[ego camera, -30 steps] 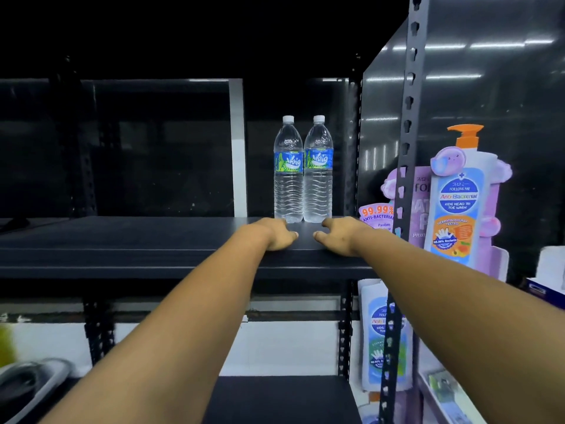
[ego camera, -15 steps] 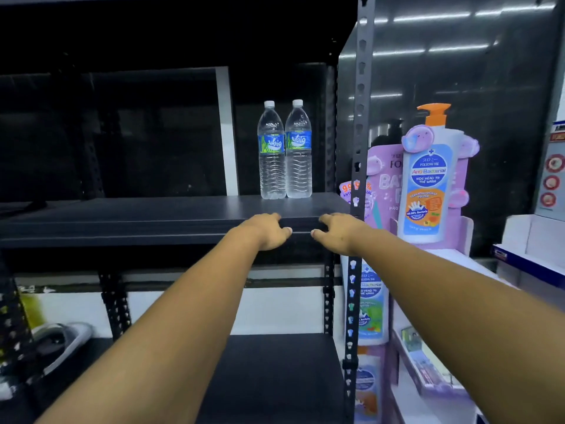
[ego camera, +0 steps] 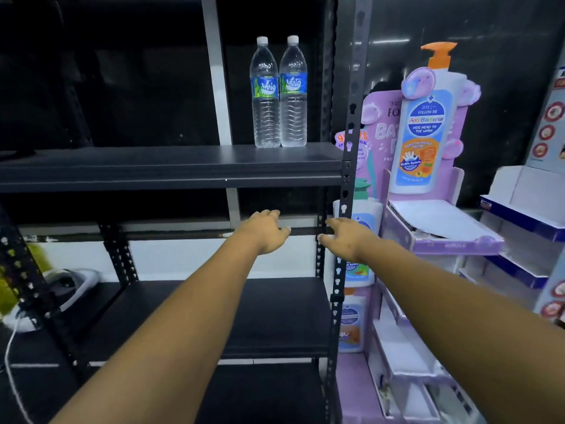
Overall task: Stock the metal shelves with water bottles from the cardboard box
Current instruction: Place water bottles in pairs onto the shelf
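Two clear water bottles with white caps and blue-green labels, the left one and the right one, stand upright side by side at the back right of the upper black metal shelf. My left hand and my right hand hang in the air below that shelf, fingers loosely spread, holding nothing. A lower black shelf lies beneath my forearms. No cardboard box is in view.
A perforated grey upright post marks the shelf's right front corner. Right of it stands a purple cardboard display with a big soap-bottle cutout. A white and blue display is far right. A grey object with a cable lies low left.
Both hands have come off the upper shelf's front edge and dropped below it, away from the two bottles. The view has tilted down and pulled back.
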Available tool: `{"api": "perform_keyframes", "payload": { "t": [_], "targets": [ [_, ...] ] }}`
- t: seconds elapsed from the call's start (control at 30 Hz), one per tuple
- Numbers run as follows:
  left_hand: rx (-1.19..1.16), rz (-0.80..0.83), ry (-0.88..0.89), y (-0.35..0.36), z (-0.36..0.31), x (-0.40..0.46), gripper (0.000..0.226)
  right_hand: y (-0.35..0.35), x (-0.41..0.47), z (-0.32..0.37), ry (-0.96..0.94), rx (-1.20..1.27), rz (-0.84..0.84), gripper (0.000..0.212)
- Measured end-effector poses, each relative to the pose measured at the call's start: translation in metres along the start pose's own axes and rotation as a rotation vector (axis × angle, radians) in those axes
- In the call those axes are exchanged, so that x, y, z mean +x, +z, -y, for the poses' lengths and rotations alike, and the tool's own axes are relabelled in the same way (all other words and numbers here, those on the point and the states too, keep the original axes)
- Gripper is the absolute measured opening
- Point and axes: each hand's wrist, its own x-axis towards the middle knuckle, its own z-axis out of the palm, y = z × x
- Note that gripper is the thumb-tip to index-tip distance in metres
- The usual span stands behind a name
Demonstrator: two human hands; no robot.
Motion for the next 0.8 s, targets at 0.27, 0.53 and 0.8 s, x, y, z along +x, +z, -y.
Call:
{"api": "perform_keyframes", "payload": {
  "t": [0.27, 0.53, 0.8],
  "targets": [
    [-0.052, 0.109, -0.021, 0.066, 0.018, -0.015, 0.064, 0.068, -0.016, -0.006, 0.055, 0.020, 0.092, 0.065],
    [-0.084, 0.193, 0.003, 0.117, 0.030, -0.032, 0.063, 0.119, -0.033, -0.009, 0.121, 0.071, 0.181, 0.066],
    [-0.103, 0.244, -0.020, 0.169, 0.050, -0.044, 0.067, 0.165, -0.049, -0.006, 0.151, 0.081, 0.253, 0.068]
  ]
}}
